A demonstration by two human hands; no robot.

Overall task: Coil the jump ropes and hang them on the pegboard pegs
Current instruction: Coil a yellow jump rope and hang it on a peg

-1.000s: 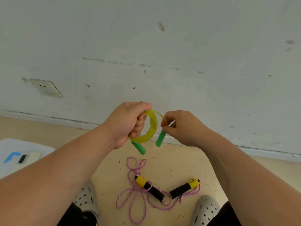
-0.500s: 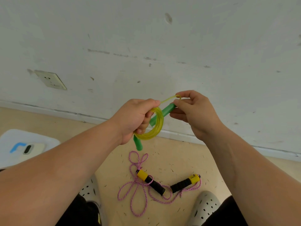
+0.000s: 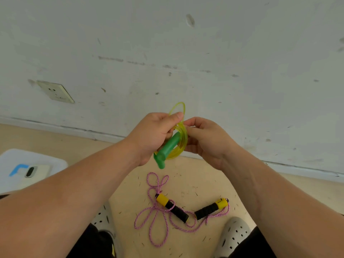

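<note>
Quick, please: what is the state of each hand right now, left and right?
Left hand: closed, holding the yellow rope coil and a green handle.
Right hand: closed, pinching the same coil.
</note>
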